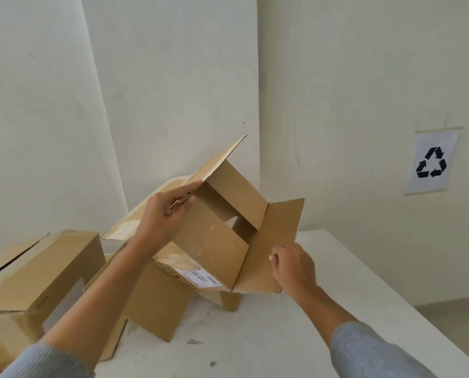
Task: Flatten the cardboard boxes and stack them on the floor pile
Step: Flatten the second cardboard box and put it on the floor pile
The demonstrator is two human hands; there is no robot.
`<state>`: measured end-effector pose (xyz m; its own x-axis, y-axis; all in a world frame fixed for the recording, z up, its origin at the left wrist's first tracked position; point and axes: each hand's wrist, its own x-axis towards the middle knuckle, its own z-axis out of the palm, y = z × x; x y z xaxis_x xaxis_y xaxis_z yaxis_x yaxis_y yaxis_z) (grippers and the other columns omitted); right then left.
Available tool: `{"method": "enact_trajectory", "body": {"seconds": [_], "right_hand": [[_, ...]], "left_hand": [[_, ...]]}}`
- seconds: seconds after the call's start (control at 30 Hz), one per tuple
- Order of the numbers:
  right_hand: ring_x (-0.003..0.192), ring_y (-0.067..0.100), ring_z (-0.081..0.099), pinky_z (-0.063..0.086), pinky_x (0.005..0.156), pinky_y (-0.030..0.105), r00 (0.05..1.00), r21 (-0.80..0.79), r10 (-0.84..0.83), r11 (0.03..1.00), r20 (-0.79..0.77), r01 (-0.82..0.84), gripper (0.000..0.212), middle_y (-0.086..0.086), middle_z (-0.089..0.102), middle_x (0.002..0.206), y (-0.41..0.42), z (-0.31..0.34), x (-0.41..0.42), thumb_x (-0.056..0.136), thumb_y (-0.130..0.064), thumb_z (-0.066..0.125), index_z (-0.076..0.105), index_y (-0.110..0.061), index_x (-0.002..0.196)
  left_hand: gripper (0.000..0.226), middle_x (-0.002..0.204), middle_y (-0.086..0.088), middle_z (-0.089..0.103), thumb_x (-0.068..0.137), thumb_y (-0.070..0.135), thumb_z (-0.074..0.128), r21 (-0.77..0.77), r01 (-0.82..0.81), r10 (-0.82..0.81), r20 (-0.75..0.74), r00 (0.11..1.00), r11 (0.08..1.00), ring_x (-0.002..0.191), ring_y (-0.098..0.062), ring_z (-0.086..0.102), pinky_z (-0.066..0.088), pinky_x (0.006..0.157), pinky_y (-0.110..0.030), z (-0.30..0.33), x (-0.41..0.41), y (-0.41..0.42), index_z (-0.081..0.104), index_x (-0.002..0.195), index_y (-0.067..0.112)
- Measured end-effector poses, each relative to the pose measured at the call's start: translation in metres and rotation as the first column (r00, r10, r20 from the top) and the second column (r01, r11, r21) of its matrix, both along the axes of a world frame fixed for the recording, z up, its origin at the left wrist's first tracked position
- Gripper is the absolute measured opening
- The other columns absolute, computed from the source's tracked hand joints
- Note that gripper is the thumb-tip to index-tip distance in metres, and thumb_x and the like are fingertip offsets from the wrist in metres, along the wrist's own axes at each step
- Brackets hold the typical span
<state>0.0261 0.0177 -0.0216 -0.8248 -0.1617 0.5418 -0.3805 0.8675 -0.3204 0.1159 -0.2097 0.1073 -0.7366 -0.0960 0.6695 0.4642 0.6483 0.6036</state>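
- Your left hand (167, 214) has its grip closed on the upper edge of the open cardboard box (214, 241), thumb and fingers pinching the panel where a flap folds back.
- Your right hand (293, 266) sits at the edge of the big loose flap (277, 236) on the box's right side; its fingers are curled at that edge, but whether they actually pinch it you cannot tell from here.
- The box is tilted up off the worktop (255, 336), near the back edge and left of the middle, leaning over other brown boxes.
- Expect it to handle light and fairly stiff: corrugated board that resists across a panel but gives along the creases. It is open through, so it looks ready to collapse.
- Take hold at opposite corner creases, not mid-panel, and push them towards each other; the flaps will swing freely.
- A white shipping label (197, 278) shows on the box underneath; its print is too small to read.
- Another cardboard box (42, 271) stands at the worktop's left edge, not yet flattened.
- A paper recycling sign (431, 162) is taped to the wall, symbol only, no words.
- No floor pile is in sight.
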Motion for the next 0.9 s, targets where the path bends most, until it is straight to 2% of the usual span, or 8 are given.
{"method": "enact_trajectory", "body": {"seconds": [0.17, 0.23, 0.33, 0.43, 0.53, 0.67, 0.8, 0.9], "right_hand": [[0.119, 0.024, 0.049, 0.042, 0.100, 0.034, 0.944, -0.156, 0.215, 0.971, 0.250, -0.180, 0.024, 0.004, 0.059, 0.121, -0.022, -0.020, -0.024, 0.094, -0.021, 0.049, 0.064, -0.015, 0.111], [0.116, 0.023, 0.051, 0.045, 0.099, 0.037, 0.921, -0.234, 0.240, 0.957, 0.306, -0.172, 0.027, 0.001, 0.057, 0.119, -0.036, -0.024, -0.031, 0.091, -0.020, 0.053, 0.056, -0.022, 0.117], [0.124, 0.024, 0.046, 0.042, 0.104, 0.044, 0.868, -0.332, 0.305, 0.927, 0.392, -0.176, 0.062, 0.000, 0.043, 0.136, -0.053, -0.019, -0.042, 0.084, -0.011, 0.058, 0.034, -0.029, 0.139], [0.120, 0.023, 0.048, 0.041, 0.103, 0.042, 0.819, -0.371, 0.383, 0.900, 0.428, -0.227, 0.058, -0.001, 0.045, 0.134, -0.058, -0.009, -0.047, 0.082, -0.004, 0.052, 0.040, -0.025, 0.135], [0.114, 0.017, 0.053, 0.044, 0.095, 0.027, 0.833, -0.463, 0.435, 0.849, 0.341, -0.254, 0.043, -0.003, 0.055, 0.123, -0.051, -0.013, -0.042, 0.086, -0.004, 0.056, 0.052, -0.022, 0.125], [0.110, 0.009, 0.054, 0.046, 0.093, 0.023, 0.875, -0.517, 0.428, 0.814, 0.226, -0.265, 0.042, -0.008, 0.061, 0.117, -0.035, -0.030, -0.015, 0.084, -0.012, 0.066, 0.056, -0.022, 0.123], [0.094, 0.009, 0.061, 0.049, 0.081, 0.014, 0.914, -0.556, 0.402, 0.774, 0.061, -0.303, 0.037, -0.009, 0.066, 0.103, -0.018, -0.031, 0.005, 0.078, -0.012, 0.073, 0.066, -0.015, 0.114], [0.086, 0.009, 0.065, 0.046, 0.073, 0.002, 0.927, -0.588, 0.374, 0.754, 0.020, -0.292, 0.036, -0.003, 0.072, 0.098, -0.011, -0.030, 0.013, 0.072, -0.009, 0.078, 0.071, -0.008, 0.107]], "left_hand": [[0.031, 0.103, 0.033, 0.064, 0.092, 0.016, 0.051, 0.026, -0.052, 0.054, -0.077, 0.996, 0.998, 0.098, 0.009, 0.056, 0.037, 0.085, -0.002, -0.001, 0.003, 0.008, 0.063, 0.118, 0.030], [0.031, 0.104, 0.036, 0.063, 0.092, 0.017, 0.051, 0.011, -0.042, 0.043, -0.067, 0.997, 0.999, 0.103, 0.010, 0.056, 0.038, 0.088, -0.005, -0.002, 0.005, 0.008, 0.062, 0.118, 0.032], [0.032, 0.113, 0.022, 0.065, 0.093, 0.016, 0.050, 0.003, -0.007, 0.007, -0.057, 0.998, 1.000, 0.099, 0.005, 0.058, 0.040, 0.088, -0.012, -0.001, 0.006, 0.011, 0.061, 0.120, 0.029], [0.030, 0.113, 0.017, 0.064, 0.093, 0.013, 0.050, -0.016, 0.016, -0.017, -0.068, 0.998, 1.000, 0.087, 0.016, 0.056, 0.036, 0.079, -0.001, 0.004, 0.004, 0.010, 0.062, 0.120, 0.022], [0.030, 0.107, 0.018, 0.066, 0.091, 0.019, 0.049, 0.021, 0.030, -0.030, -0.013, 0.999, 0.999, 0.098, 0.011, 0.057, 0.037, 0.082, -0.001, 0.007, -0.004, 0.003, 0.062, 0.118, 0.021], [0.027, 0.086, 0.019, 0.060, 0.097, 0.019, 0.040, 0.016, -0.102, 0.102, -0.017, 0.995, 0.995, 0.080, 0.011, 0.054, 0.036, 0.070, -0.001, 0.009, -0.015, 0.002, 0.061, 0.114, 0.017], [0.022, 0.102, 0.005, 0.067, 0.093, 0.023, 0.049, -0.061, -0.168, 0.166, -0.025, 0.986, 0.984, 0.096, -0.007, 0.061, 0.045, 0.077, -0.017, 0.010, -0.020, 0.014, 0.062, 0.109, 0.018], [0.032, 0.099, 0.003, 0.069, 0.080, 0.035, 0.064, -0.183, -0.178, 0.184, 0.015, 0.983, 0.967, 0.094, -0.012, 0.063, 0.047, 0.080, -0.024, 0.014, -0.020, 0.018, 0.062, 0.109, 0.021]]}}
